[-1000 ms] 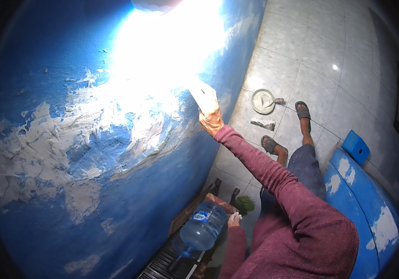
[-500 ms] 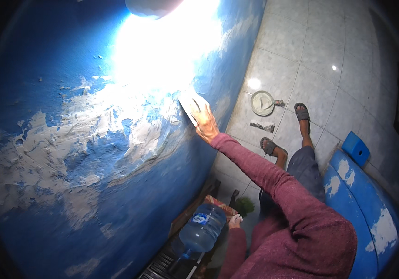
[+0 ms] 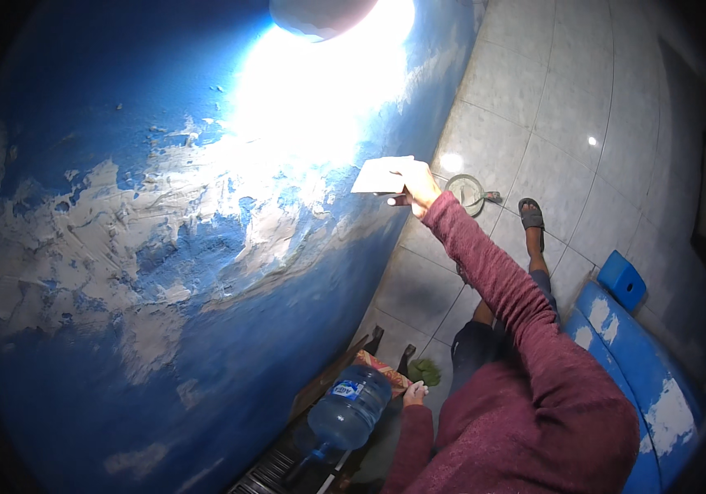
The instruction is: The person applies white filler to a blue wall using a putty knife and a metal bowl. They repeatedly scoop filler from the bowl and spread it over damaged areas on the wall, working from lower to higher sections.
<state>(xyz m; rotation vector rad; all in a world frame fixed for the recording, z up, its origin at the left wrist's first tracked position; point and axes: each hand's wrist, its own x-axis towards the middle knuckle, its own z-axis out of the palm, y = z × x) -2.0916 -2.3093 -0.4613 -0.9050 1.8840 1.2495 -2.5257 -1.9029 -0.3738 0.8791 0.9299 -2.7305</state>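
**Wall Work: Hand Positions and Clearances**

Nearest the camera, I saw the left hand (image 3: 415, 393) held low against the torso, beside the neck end of a large blue water bottle (image 3: 349, 406). The hand was small in the view; I could not tell whether its fingers were spread or closed, or whether they touched the bottle. The bottle lay tilted on a dark slatted rack (image 3: 274, 469) at the foot of the wall. A patterned cloth (image 3: 382, 363) and a green rag (image 3: 427, 370) lay just behind it, leaving little free floor there.

Farther out, the right arm in a maroon sleeve (image 3: 497, 276) extended up toward the wall. The right hand (image 3: 419, 183) had its fingers curled tight around the handle of a flat scraper blade (image 3: 381, 175). The blade's long edge sat near the blue wall (image 3: 122, 346), in front of the bright glare; contact could not be confirmed.

The wall showed wide patches of white filler (image 3: 81, 239) with ragged edges across its middle. To the right, the tiled floor (image 3: 550, 107) offered open room. A round container (image 3: 466, 191) stood just beyond the hand, a sandalled foot (image 3: 531, 216) near it. A blue-and-white panel (image 3: 624, 346) bounded the right edge.
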